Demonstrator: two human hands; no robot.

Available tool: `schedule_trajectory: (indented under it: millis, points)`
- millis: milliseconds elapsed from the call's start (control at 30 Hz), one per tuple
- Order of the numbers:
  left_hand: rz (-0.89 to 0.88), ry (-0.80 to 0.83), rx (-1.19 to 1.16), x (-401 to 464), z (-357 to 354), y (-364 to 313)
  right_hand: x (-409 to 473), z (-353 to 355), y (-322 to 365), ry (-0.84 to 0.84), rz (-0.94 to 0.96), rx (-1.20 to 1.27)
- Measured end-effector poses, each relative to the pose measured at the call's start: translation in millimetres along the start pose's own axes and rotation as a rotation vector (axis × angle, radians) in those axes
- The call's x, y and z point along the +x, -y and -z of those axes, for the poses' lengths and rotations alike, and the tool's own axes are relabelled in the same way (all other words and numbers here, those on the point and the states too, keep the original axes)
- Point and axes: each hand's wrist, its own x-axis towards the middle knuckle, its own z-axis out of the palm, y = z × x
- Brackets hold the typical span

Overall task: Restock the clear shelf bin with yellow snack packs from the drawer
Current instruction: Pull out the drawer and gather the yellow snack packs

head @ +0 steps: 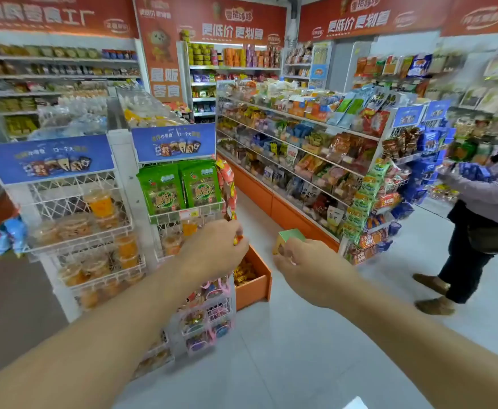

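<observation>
Pale tiled floor point(286, 349) carries white wire racks point(76, 231) and an open orange drawer point(253, 286).

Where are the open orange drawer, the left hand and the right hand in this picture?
orange drawer point(252, 290): head view, on its front panel.
left hand point(218, 249): head view, on the back of the hand.
right hand point(309, 270): head view, on the back of the hand.

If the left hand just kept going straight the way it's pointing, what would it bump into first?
Probably the hanging string of orange-red snack packets just beyond the left hand, beside the green bags. Depth is hard to judge; the open orange drawer lies below that line.
</observation>
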Motion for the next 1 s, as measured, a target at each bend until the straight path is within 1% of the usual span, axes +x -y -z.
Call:
schedule_trajectory:
  millis: [133,233,333,433,533,767,867,1000]
  points:
    - [0.008,0.066,0.005,44,-32,24,49,-26,-13,0.043,-0.082,-0.053]
    - [-0.003,0.119,-0.023,82,-55,36,88,-37,-27,0.034,-0.097,-0.041]
    - [-0.018,0.154,-0.001,115,-73,37,119,-42,-45,0.046,-0.119,-0.049]
    - [-0.021,0.194,-0.033,149,-93,31,152,-43,-71,0.061,-0.137,-0.031]
    - [-0.018,0.226,-0.053,185,-117,24,188,-44,-103,0.113,-0.158,-0.029]
    - [0.063,0.260,-0.078,272,-181,3,273,-37,-190,0.152,-0.121,-0.051]
    - [0.100,0.251,-0.066,306,-197,-3,309,-26,-218,0.181,-0.101,-0.087]
    - [0.140,0.243,-0.079,359,-218,-1,367,-15,-244,0.202,-0.070,-0.076]
